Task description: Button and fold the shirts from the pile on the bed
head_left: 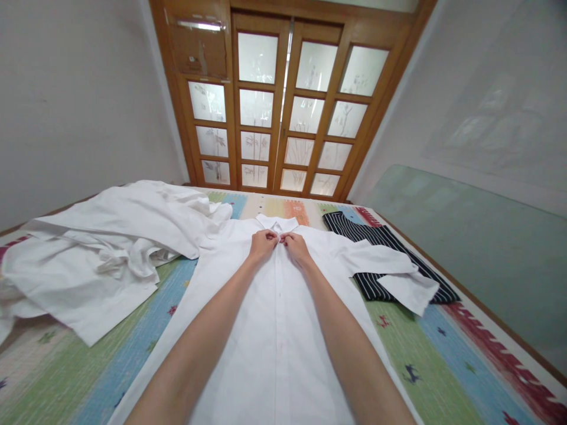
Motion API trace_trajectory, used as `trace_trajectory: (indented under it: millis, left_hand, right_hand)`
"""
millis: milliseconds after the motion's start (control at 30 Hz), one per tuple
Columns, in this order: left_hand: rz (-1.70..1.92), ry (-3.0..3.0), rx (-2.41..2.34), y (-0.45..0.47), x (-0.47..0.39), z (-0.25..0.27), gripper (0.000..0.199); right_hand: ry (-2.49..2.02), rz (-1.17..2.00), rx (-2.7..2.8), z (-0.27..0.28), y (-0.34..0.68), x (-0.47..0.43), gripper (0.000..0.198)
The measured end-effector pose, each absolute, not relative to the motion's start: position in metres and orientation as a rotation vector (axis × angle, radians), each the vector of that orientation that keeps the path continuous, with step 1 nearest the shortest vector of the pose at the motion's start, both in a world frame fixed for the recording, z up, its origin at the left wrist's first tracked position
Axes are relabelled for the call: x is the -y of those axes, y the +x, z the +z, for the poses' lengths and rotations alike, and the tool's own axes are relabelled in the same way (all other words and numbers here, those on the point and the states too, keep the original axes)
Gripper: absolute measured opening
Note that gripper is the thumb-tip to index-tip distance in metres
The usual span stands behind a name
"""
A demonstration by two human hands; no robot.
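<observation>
A white button-up shirt (248, 348) lies front side up and spread out before me, its collar (283, 223) at the far end. Just below the collar, my left hand (264, 243) pinches the edge of the front placket. Close beside it, my right hand (294, 244) pinches the same spot from the other side, fingertips almost touching the left ones. The small button under the fingers is too hidden to make out. To the right, the shirt's sleeve (381, 258) stretches out with its cuff (411, 292) folded back over striped cloth.
A heap of white clothes (110, 230) lies at the left, touching the shirt's shoulder. At the right is a folded black-and-white striped garment (372, 233). Everything rests on a colourful striped bedspread (416, 336). Beyond it are wooden glass doors (283, 112); a pale green panel (469, 236) borders the right.
</observation>
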State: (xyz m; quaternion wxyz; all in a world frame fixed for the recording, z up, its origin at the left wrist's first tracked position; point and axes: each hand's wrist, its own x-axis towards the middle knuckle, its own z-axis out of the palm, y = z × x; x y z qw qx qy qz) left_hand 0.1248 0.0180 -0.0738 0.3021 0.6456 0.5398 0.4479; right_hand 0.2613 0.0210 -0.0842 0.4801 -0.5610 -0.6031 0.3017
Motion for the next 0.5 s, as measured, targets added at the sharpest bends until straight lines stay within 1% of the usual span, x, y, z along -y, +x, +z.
trace_trajectory:
  millis: [100, 267, 400, 500]
  left_hand:
    - [1.189, 1.635, -1.470, 0.1264, -0.0162, -0.0720, 0.008]
    - [1.162, 1.702, -1.459, 0.1240, -0.0116, -0.0667, 0.022]
    - [1.156, 1.742, -1.476, 0.1228, -0.0100, -0.0647, 0.019]
    - [1.158, 1.720, -1.505, 0.1229, -0.0097, -0.0642, 0.019]
  right_hand:
    - [-1.354, 0.747, 1.461, -0.0837, 0.2615, -0.0207, 0.027]
    - [-1.339, 0.788, 1.468, -0.0820, 0.2622, -0.0206, 0.031]
    - [-1.356, 0.798, 1.468, -0.0808, 0.2614, -0.0197, 0.033]
    - [-1.369, 0.755, 1.508, -0.0809, 0.2605, -0.0181, 0.028]
